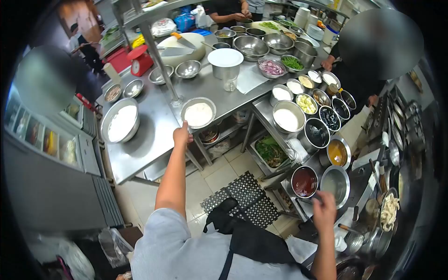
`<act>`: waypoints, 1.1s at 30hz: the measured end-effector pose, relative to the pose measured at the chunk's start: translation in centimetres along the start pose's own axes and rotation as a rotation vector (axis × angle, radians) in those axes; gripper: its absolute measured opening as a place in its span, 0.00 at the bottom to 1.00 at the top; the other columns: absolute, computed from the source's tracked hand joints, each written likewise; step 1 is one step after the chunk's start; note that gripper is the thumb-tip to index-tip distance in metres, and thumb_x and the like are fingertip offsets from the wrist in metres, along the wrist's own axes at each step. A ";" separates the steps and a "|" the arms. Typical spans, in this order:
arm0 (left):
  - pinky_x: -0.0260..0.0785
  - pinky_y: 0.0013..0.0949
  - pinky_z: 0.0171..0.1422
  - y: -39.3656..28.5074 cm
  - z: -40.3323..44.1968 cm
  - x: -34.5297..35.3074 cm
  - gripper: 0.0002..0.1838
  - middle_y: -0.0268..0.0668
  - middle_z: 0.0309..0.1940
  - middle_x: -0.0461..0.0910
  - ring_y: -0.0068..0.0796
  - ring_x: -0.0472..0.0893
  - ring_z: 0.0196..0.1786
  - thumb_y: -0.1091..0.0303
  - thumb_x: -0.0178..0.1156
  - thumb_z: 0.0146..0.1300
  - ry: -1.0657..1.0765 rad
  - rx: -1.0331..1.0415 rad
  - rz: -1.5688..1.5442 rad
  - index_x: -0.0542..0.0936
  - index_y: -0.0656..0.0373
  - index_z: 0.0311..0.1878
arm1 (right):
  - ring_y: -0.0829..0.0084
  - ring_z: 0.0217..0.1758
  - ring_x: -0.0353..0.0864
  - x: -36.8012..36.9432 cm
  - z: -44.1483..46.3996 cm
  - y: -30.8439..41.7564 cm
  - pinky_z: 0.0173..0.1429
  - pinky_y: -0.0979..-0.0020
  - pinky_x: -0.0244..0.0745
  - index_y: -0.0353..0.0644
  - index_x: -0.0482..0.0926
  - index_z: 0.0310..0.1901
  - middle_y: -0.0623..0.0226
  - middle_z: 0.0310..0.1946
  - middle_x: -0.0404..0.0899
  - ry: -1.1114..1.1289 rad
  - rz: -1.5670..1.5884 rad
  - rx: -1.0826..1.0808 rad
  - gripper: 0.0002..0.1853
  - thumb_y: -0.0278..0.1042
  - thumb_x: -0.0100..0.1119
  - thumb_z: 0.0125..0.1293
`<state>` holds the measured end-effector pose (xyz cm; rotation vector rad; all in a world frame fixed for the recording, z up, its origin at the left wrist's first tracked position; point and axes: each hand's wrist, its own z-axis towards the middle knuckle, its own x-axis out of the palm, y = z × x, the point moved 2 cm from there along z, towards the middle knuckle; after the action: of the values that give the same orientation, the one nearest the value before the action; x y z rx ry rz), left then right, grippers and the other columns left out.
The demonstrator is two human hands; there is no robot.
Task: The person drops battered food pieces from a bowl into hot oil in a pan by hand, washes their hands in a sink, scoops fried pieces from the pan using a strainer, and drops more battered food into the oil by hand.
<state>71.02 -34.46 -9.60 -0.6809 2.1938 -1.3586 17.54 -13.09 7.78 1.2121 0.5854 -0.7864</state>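
Note:
My left hand (pixel 182 135) stretches forward with its fingers closed on the near rim of a metal bowl (pixel 198 115) at the front edge of the steel counter. Something white, powder or cream, lies in that bowl; I cannot tell which. My right hand (pixel 325 211) is slightly blurred, its fingers loosely bent and apart, with nothing visible in them. It hovers just below a pot of dark red sauce (pixel 304 181) and beside a metal pot of pale liquid (pixel 335 185). To the left of my left hand stands a larger bowl of white powder (pixel 121 122).
A red scale (pixel 138 61), a lidded pot (pixel 225 57) and several steel bowls stand on the counter (pixel 149 133). Ingredient pots crowd the right-hand station. The stove (pixel 389 154) lies far right, with a pan of pale strips (pixel 389 212). A person (pixel 368 60) stands close by at right.

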 end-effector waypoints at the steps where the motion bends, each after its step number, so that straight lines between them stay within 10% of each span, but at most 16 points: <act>1: 0.72 0.35 0.31 0.2 2.7 0.8 0.20 0.43 0.28 0.79 0.33 0.79 0.29 0.58 0.58 0.62 -0.054 0.157 0.172 0.77 0.73 0.38 | 0.62 0.42 0.79 2.5 2.3 2.3 0.41 0.67 0.75 0.37 0.78 0.46 0.57 0.44 0.77 0.111 0.024 -0.082 0.12 0.23 0.60 0.59; 7: 0.70 0.34 0.39 -1.6 -2.6 5.0 0.16 0.45 0.32 0.82 0.30 0.78 0.32 0.70 0.56 0.54 0.233 0.331 0.139 0.80 0.72 0.42 | 0.56 0.37 0.82 12.5 14.2 12.9 0.42 0.62 0.77 0.40 0.82 0.41 0.57 0.33 0.81 0.071 0.184 -0.294 0.09 0.29 0.60 0.59; 13: 0.69 0.27 0.40 1.5 -19.0 15.4 0.12 0.36 0.36 0.82 0.21 0.78 0.34 0.77 0.55 0.57 0.788 0.078 -0.068 0.80 0.71 0.43 | 0.53 0.37 0.82 18.1 13.8 6.0 0.42 0.57 0.78 0.39 0.81 0.32 0.53 0.32 0.82 0.178 -0.297 0.097 0.09 0.35 0.57 0.57; 17: 0.72 0.26 0.43 4.1 -28.6 20.6 0.13 0.39 0.39 0.83 0.23 0.80 0.37 0.79 0.53 0.57 1.192 -0.133 0.009 0.79 0.71 0.45 | 0.51 0.35 0.82 8.2 4.5 0.7 0.41 0.56 0.77 0.39 0.81 0.32 0.53 0.31 0.82 -0.002 -0.328 0.358 0.09 0.34 0.59 0.54; 23: 0.71 0.25 0.28 12.0 -45.9 26.2 0.13 0.39 0.35 0.82 0.25 0.81 0.30 0.78 0.53 0.58 1.762 -0.154 0.361 0.77 0.69 0.46 | 0.83 0.37 0.76 -11.0 -12.6 0.0 0.39 0.75 0.73 0.41 0.78 0.41 0.73 0.36 0.79 -0.610 0.266 0.724 0.11 0.19 0.60 0.55; 27: 0.75 0.28 0.30 14.0 -60.0 29.0 0.13 0.40 0.36 0.82 0.28 0.82 0.32 0.75 0.52 0.59 2.024 -0.222 0.507 0.77 0.67 0.46 | 0.83 0.37 0.75 -21.1 -21.8 -3.1 0.39 0.81 0.70 0.40 0.77 0.46 0.74 0.37 0.80 -0.870 0.375 0.937 0.11 0.21 0.56 0.61; 33: 0.75 0.29 0.28 19.1 -72.8 31.6 0.12 0.41 0.33 0.82 0.28 0.82 0.29 0.74 0.53 0.59 1.992 -0.212 0.556 0.79 0.68 0.44 | 0.80 0.28 0.76 -31.2 -34.6 -13.9 0.33 0.76 0.72 0.38 0.81 0.41 0.70 0.29 0.80 -0.837 -0.030 1.163 0.11 0.27 0.65 0.56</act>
<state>-1.54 2.21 -1.90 2.0370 3.1879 -1.5105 -12.03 24.96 14.28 1.6947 -0.6639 -1.6319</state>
